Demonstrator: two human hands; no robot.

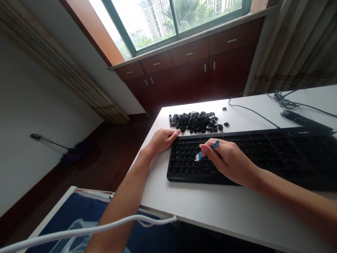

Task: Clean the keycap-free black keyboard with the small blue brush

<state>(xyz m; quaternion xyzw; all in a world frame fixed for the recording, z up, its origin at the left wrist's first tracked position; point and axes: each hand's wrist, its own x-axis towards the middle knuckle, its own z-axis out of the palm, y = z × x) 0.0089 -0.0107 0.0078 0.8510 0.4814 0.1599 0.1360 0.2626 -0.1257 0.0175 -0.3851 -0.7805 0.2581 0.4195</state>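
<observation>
Nearest you, a white cable (79,230) sags across the bottom of the view, over your left forearm (123,200). Your right hand (226,160) lies over the keyboard, its fingers (204,150) clenched in a pinch on a small blue brush (199,156), whose white bristles sit at the keys near the keyboard's left end. Your left hand (162,140) is released, resting loosely on the bench just beside the keyboard's back left corner, its fingertips (177,131) almost at the pile of loose black keycaps (193,122). That pile lies along the keyboard's back edge with only a narrow strip of bench between them; two stray keycaps (226,124) sit to its right. The black keyboard (289,158) runs off the right of the view. In front of it, a wide band of white bench (200,207) reaches to the front edge, your largest open room for moving. Toward the back right corner, a dark cord (252,110) loops to a tangle beside a black bar-shaped device (302,118). Past the back edge stand wooden cabinets (184,77) beneath a window (147,21).
</observation>
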